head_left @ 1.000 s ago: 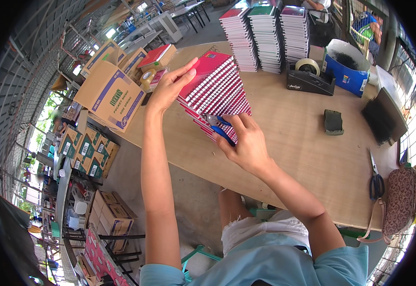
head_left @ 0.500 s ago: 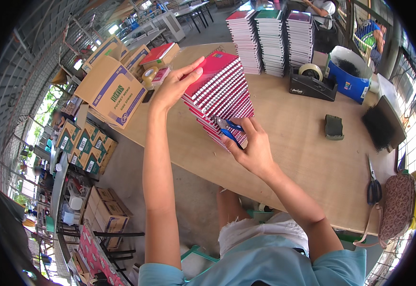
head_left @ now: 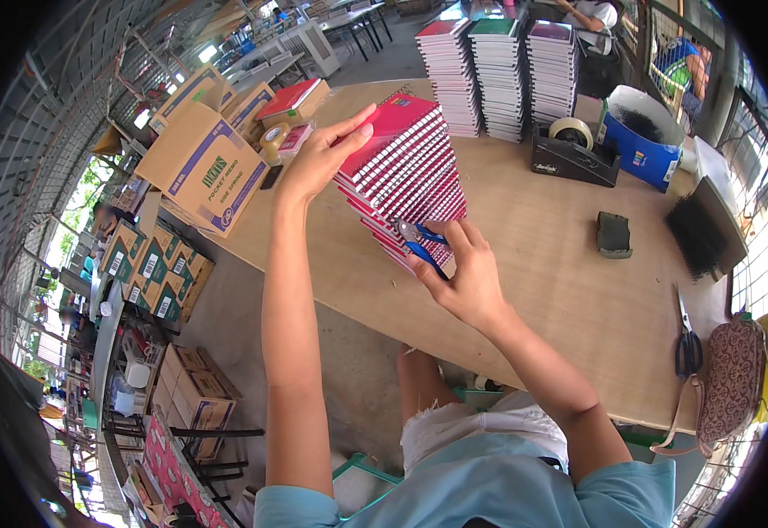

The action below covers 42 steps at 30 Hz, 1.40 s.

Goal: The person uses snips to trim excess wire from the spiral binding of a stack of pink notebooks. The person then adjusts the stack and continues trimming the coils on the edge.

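Observation:
On the table in front of me stands a tall stack of red notebooks (head_left: 410, 167) with white wire spirals facing me. Fingers stretched out, my left hand (head_left: 327, 158) lies against the upper left edge of the stack. In my right hand (head_left: 463, 273) is a pair of blue-handled cutting pliers (head_left: 426, 238). Their metal jaws are at the spiral bindings, low on the stack's near side. Whether the jaws are closed on a wire is too small to tell.
Three notebook stacks (head_left: 497, 79) stand at the back. To the right are a tape dispenser (head_left: 573, 154), a blue bin (head_left: 643, 141), a dark green block (head_left: 614, 235), a black brush (head_left: 696, 233), scissors (head_left: 687, 339) and a patterned pouch (head_left: 731, 383). An open cardboard box (head_left: 208, 176) sits left.

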{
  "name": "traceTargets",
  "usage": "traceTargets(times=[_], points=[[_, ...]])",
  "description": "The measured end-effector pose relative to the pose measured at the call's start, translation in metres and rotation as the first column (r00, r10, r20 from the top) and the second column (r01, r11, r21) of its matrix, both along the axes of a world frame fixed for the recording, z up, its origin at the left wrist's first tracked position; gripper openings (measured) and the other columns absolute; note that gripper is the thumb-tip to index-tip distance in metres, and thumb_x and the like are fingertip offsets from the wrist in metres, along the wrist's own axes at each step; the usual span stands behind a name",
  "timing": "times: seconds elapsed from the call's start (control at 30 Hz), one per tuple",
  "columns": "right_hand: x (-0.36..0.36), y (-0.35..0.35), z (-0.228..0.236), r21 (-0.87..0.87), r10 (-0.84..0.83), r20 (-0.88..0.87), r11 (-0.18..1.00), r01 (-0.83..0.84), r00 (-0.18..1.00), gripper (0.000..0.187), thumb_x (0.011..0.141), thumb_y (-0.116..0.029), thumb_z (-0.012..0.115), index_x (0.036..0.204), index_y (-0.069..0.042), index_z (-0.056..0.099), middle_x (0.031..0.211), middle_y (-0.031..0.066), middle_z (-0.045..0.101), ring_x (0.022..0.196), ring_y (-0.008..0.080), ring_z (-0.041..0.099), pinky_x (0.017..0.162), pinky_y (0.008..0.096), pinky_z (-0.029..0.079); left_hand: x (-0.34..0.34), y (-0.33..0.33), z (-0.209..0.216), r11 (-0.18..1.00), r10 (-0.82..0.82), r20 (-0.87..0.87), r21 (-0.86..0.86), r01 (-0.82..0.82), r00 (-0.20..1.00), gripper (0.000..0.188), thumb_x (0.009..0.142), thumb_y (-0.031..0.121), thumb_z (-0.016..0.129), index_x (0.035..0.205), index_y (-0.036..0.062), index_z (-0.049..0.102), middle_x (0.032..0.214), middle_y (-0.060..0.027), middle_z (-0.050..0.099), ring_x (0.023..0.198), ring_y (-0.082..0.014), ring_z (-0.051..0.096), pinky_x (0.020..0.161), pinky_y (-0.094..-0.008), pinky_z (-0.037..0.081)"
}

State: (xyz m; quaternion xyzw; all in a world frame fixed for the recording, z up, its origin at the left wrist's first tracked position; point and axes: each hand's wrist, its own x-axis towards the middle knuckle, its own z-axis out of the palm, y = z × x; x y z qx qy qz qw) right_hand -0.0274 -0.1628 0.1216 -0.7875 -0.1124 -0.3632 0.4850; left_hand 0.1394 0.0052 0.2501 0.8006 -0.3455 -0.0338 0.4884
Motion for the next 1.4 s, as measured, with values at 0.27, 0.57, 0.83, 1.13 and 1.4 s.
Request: traceTargets(times=[0.27,0.57,0.83,1.13,1.4], points=[[0.016,-0.018,-0.007,0.903,0.855,-0.241,0.371,-0.216,0.46,0.035,0.089,-0.033,0.07,0.102,-0.001,0.063,0.077,0.0161,0.068,0.078,0.0229,0.068,0.064,0.0408,0.053,0.0,-0.002,0.0,1.0,-0.012,0.002,0.017,0.012,1.0,0.051,0.099,0.031,0.059,0.142,0.0048,0.051,0.145,-0.0103,0.052,0.133,-0.0161,0.047,0.113,-0.0301,0.034],[0.003,-0.003,-0.02,-0.088,-0.092,0.115,0.991,0.102,0.989,0.033,0.081,-0.023,0.073,0.104,-0.002,0.064,0.085,0.0146,0.061,0.07,0.0342,0.063,0.066,0.042,0.052,0.002,0.001,-0.002,1.0,0.001,0.003,0.027,-0.001,1.0,0.051,0.1,0.034,0.057,0.142,0.0064,0.051,0.147,-0.0094,0.05,0.138,-0.0176,0.044,0.116,-0.0319,0.03],[0.01,-0.017,-0.013,0.924,0.863,-0.241,0.344,-0.166,0.444,0.035,0.089,-0.032,0.07,0.095,0.002,0.064,0.074,0.0163,0.067,0.074,0.0241,0.068,0.064,0.0405,0.053,0.001,0.0,-0.001,1.0,-0.002,0.002,0.018,0.002,1.0,0.051,0.1,0.034,0.057,0.142,0.0068,0.052,0.147,-0.009,0.05,0.137,-0.0176,0.045,0.116,-0.0314,0.031],[-0.007,0.005,-0.025,-0.059,-0.04,-0.106,0.998,0.034,0.994,0.035,0.084,-0.03,0.074,0.097,0.001,0.064,0.092,0.0192,0.066,0.074,0.0318,0.065,0.068,0.0394,0.052,0.002,0.0,-0.001,1.0,-0.002,0.009,0.01,0.002,1.0,0.051,0.099,0.035,0.058,0.141,0.0068,0.052,0.146,-0.0092,0.051,0.136,-0.0176,0.046,0.116,-0.0317,0.03],[-0.005,-0.004,-0.024,0.474,0.423,-0.357,0.85,-0.229,0.833,0.035,0.083,-0.028,0.074,0.102,-0.001,0.063,0.091,0.0167,0.065,0.073,0.0303,0.065,0.065,0.0404,0.051,0.002,0.0,-0.002,1.0,0.009,0.042,0.017,-0.01,0.999,0.053,0.098,0.032,0.061,0.142,0.0036,0.051,0.144,-0.0108,0.053,0.131,-0.0156,0.05,0.111,-0.0286,0.036]])
